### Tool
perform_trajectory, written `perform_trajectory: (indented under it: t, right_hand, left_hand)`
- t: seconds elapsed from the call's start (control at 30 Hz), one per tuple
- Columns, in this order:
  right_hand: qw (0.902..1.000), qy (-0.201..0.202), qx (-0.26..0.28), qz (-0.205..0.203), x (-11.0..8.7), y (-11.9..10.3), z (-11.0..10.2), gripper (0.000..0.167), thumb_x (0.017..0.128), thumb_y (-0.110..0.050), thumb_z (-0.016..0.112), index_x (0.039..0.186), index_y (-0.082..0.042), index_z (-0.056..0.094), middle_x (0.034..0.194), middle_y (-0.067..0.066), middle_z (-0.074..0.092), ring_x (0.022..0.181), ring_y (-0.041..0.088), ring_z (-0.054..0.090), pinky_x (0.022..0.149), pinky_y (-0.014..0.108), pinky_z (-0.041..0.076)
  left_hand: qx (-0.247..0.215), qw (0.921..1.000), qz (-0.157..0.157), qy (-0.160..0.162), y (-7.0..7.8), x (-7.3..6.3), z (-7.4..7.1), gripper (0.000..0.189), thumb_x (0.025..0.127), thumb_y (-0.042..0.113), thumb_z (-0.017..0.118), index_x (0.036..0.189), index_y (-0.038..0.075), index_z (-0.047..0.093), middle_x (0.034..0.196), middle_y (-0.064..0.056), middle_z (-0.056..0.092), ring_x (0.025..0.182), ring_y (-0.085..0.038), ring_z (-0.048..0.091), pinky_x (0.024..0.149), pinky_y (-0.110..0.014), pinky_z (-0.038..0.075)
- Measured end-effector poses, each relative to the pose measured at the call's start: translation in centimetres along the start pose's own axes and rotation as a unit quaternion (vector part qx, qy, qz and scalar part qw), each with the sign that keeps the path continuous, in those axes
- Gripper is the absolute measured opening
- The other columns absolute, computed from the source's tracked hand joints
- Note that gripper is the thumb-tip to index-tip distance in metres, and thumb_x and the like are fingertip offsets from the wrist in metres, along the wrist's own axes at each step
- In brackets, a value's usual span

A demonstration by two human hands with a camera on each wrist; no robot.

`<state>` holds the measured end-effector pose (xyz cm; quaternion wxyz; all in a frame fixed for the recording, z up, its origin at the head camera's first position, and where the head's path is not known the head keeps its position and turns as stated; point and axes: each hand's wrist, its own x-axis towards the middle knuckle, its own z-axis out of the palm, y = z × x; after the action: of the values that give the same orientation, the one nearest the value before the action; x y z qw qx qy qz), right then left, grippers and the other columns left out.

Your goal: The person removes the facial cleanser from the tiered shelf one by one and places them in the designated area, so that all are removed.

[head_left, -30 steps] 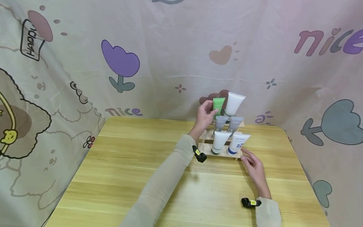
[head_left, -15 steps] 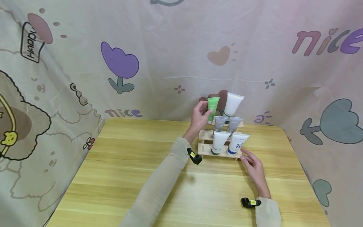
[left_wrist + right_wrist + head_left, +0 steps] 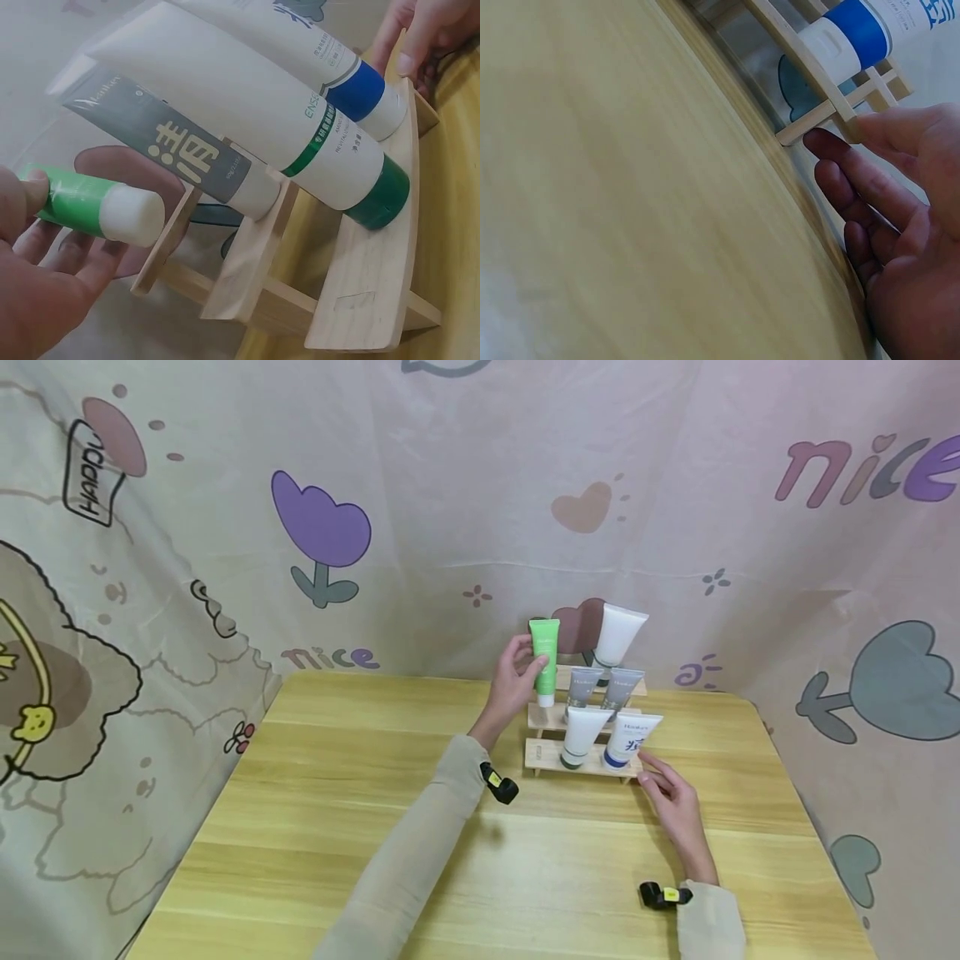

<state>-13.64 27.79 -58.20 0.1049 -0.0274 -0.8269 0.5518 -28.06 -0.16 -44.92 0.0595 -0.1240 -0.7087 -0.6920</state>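
My left hand (image 3: 512,679) pinches a green tube (image 3: 545,662) between thumb and fingers, off the left side of a three-tier wooden stand (image 3: 547,754). In the left wrist view the green tube (image 3: 97,204) points its white cap toward the stand. With thumb and fingertips my right hand (image 3: 675,806) grips the stand's front right corner; the right wrist view shows the thumb and index finger at the shelf end (image 3: 846,124). On the front tier stand a white tube with a green cap (image 3: 583,737) and a blue-capped white tube (image 3: 630,739).
Two grey tubes, a left one (image 3: 582,687) and a right one (image 3: 622,688), stand on the middle tier. A large white tube (image 3: 619,635) is on the top tier. The wooden table (image 3: 337,777) meets a printed cloth backdrop (image 3: 450,510) behind the stand.
My left hand has drawn the green tube leftward and a little down, away from the top tier beside the large white tube. The right hand has stayed at the stand's corner.
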Motion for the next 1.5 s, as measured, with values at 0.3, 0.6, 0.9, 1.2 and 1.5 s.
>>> perform_trajectory:
  t: [0.3, 0.6, 0.9, 1.2, 1.5]
  right_hand:
    - [0.9999, 0.005, -0.01, -0.002, 0.0, 0.0, -0.1, 0.039, 0.105, -0.018, 0.061, 0.141, -0.004, 0.061, 0.119, 0.022, 0.071, 0.099, -0.009, 0.062, 0.085, 0.007, 0.045]
    - [0.9999, 0.006, -0.015, 0.001, 0.1, 0.3, 0.0, 0.039, 0.105, -0.022, 0.06, 0.141, -0.007, 0.062, 0.12, 0.02, 0.072, 0.099, -0.011, 0.061, 0.085, 0.007, 0.045]
    - [0.9999, 0.005, -0.008, 0.007, 0.2, 0.4, 0.0, 0.04, 0.106, -0.023, 0.059, 0.142, -0.006, 0.061, 0.12, 0.022, 0.071, 0.098, -0.009, 0.062, 0.084, 0.008, 0.046]
    - [1.0, 0.001, -0.002, 0.0, 0.1, 0.3, 0.0, 0.04, 0.106, -0.022, 0.06, 0.143, -0.007, 0.06, 0.119, 0.023, 0.071, 0.098, -0.007, 0.063, 0.084, 0.009, 0.047]
    - [0.9999, -0.001, -0.007, 0.009, 0.1, 0.2, 0.0, 0.041, 0.106, -0.022, 0.06, 0.143, -0.007, 0.06, 0.119, 0.022, 0.071, 0.099, -0.008, 0.062, 0.086, 0.008, 0.045]
  left_hand:
    - [-0.033, 0.9993, -0.015, 0.012, -0.2, -0.9, -0.7, 0.052, 0.098, 0.013, 0.069, 0.145, 0.02, 0.049, 0.123, -0.017, 0.069, 0.098, -0.033, 0.073, 0.074, -0.038, 0.063]
    - [-0.038, 0.9977, -0.047, 0.032, -1.3, -1.9, -2.0, 0.058, 0.099, 0.014, 0.069, 0.15, 0.024, 0.043, 0.116, -0.014, 0.071, 0.093, -0.03, 0.073, 0.072, -0.038, 0.062]
    - [-0.04, 0.9943, -0.082, 0.056, -3.7, -3.2, -3.6, 0.059, 0.1, 0.012, 0.067, 0.152, 0.025, 0.042, 0.113, -0.014, 0.07, 0.09, -0.029, 0.073, 0.069, -0.038, 0.062]
    - [-0.088, 0.986, -0.128, 0.062, -5.2, -4.3, -5.1, 0.058, 0.096, -0.003, 0.057, 0.148, 0.017, 0.045, 0.116, -0.023, 0.065, 0.09, -0.033, 0.071, 0.077, -0.044, 0.063]
    - [-0.087, 0.9848, -0.138, 0.06, -6.4, -5.0, -6.4, 0.053, 0.097, -0.002, 0.06, 0.147, 0.011, 0.047, 0.129, -0.027, 0.06, 0.101, -0.035, 0.07, 0.085, -0.048, 0.061]
